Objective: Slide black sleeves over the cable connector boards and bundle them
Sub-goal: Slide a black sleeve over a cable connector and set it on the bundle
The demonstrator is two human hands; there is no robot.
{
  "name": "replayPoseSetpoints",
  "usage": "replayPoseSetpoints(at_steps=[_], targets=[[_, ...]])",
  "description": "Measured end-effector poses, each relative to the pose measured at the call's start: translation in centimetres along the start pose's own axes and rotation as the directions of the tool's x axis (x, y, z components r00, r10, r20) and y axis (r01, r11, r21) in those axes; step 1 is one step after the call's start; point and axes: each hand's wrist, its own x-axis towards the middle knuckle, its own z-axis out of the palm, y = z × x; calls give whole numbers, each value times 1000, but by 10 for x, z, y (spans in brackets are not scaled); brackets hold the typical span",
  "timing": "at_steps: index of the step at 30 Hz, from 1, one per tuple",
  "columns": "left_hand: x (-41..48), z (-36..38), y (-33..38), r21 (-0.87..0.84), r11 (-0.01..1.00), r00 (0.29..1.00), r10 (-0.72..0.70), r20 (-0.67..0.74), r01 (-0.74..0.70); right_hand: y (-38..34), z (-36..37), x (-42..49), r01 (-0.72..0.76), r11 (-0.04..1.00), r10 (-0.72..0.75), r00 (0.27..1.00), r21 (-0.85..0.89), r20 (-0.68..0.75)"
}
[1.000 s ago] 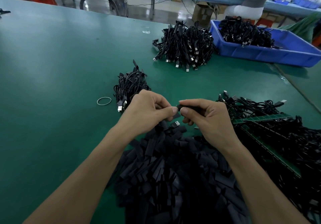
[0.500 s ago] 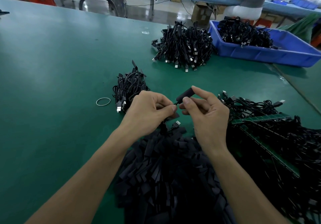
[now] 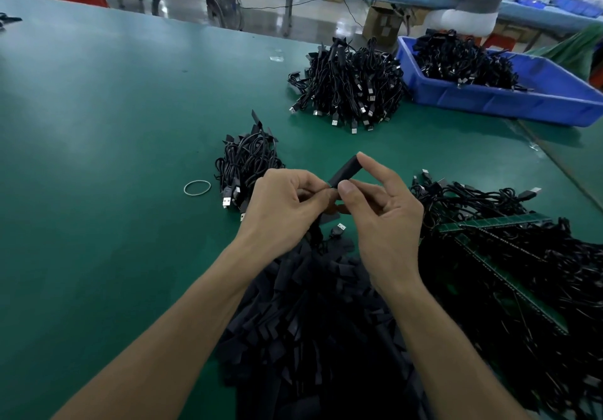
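My right hand (image 3: 381,211) pinches a black sleeve (image 3: 344,171) between thumb and forefinger, the sleeve tilted up and away from me. My left hand (image 3: 287,204) meets it at the sleeve's near end, fingers curled and pinching a cable end there; the connector board is hidden by the fingers. A heap of loose black sleeves (image 3: 310,315) lies under my forearms. Cables with green connector boards (image 3: 496,224) are piled at the right. A small bundle of finished cables (image 3: 248,165) sits just beyond my left hand.
A rubber band (image 3: 197,188) lies left of the small bundle. A larger heap of cables (image 3: 349,87) lies farther back, beside a blue bin (image 3: 522,100) with more cables. A person sits at a bench beyond the green table (image 3: 98,126).
My right hand has turned the sleeve from lying flat to pointing up and away, with its near end brought against my left fingertips. Both hands rose slightly.
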Motion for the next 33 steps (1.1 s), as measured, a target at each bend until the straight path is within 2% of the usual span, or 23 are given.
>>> replayPoseSetpoints(at_steps=[3,8,10,13,18,20,22,23,25,27,29,30,31,33], targets=[[0,0,3,-62,997,999,36,15,-35,-5,1,4,3,1000,-3,1000,13,-2],[1,-6,2,-108,994,990,46,130,-32,-16,0,13,8,997,-7,1000,77,-23],[2,-9,0,-24,999,982,33,187,-28,-20,0,18,-1,993,5,999,120,-35],[3,-10,-4,168,985,978,1,210,-37,-29,0,24,-42,959,62,996,279,-62],[2,-5,-2,180,976,980,89,177,-121,-39,-2,33,-49,931,68,997,361,-42],[6,-9,0,159,980,988,100,119,-118,-40,-9,37,-44,966,56,998,257,-38],[13,-18,-1,156,983,995,97,6,-97,-38,-23,40,-49,999,49,999,-6,8],[18,-23,-2,145,987,995,84,-51,-76,-36,-32,41,-46,982,58,996,-183,64],[28,-32,-6,142,990,989,44,-140,-24,-34,-46,42,18,857,133,957,-515,256],[38,-39,-9,189,982,978,16,-207,24,-36,-56,42,122,692,318,833,-711,452],[47,-47,-12,303,950,967,5,-256,76,-38,-59,42,233,500,508,701,-834,501],[51,-50,-15,366,925,964,-1,-264,101,-37,-61,41,279,401,565,674,-873,475],[54,-53,-19,411,902,963,-16,-268,129,-35,-62,40,310,327,583,678,-893,449],[56,-54,-27,453,872,959,-61,-277,187,-29,-65,38,306,293,531,736,-906,421]])
